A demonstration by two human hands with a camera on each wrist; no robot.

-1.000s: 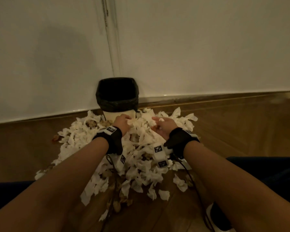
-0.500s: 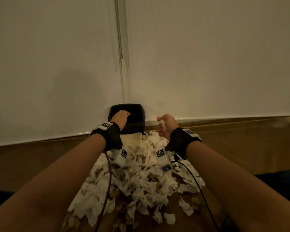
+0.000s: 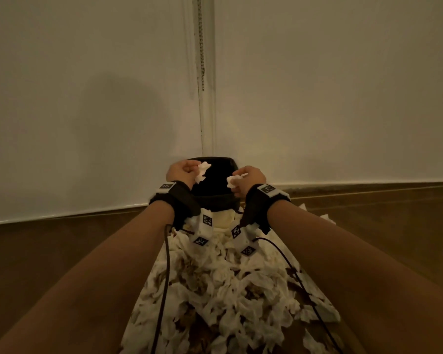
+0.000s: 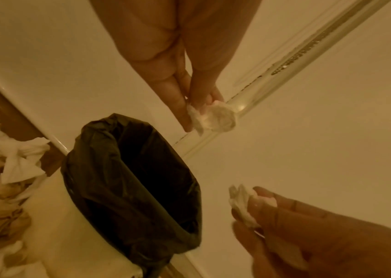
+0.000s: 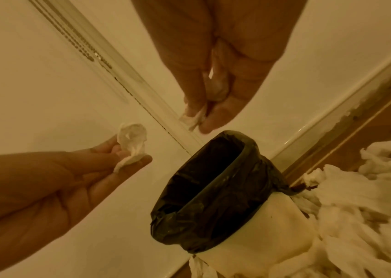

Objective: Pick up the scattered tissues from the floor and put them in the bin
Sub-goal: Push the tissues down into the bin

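Observation:
A small white bin (image 3: 223, 218) with a black liner stands against the wall corner. Both hands hover above its opening. My left hand (image 3: 192, 170) pinches a crumpled white tissue (image 3: 202, 171) over the bin's left side. My right hand (image 3: 239, 178) pinches another tissue (image 3: 232, 181) over the right side. The left wrist view shows the left fingers (image 4: 180, 105) holding their tissue (image 4: 216, 116) above the lined bin (image 4: 70, 225). The right wrist view shows the right hand's tissue (image 5: 193, 118) above the bin (image 5: 261, 235). A big pile of tissues (image 3: 228, 302) covers the floor in front of the bin.
White walls meet in a corner behind the bin, with a bead chain (image 3: 202, 47) hanging there. Wooden floor (image 3: 74, 251) stretches on both sides of the pile. Wrist cables (image 3: 165, 277) trail over the tissues.
Both hands lifted from the tissue pile up over the bin's opening, each carrying a tissue. The head view tilted upward and moved closer to the wall.

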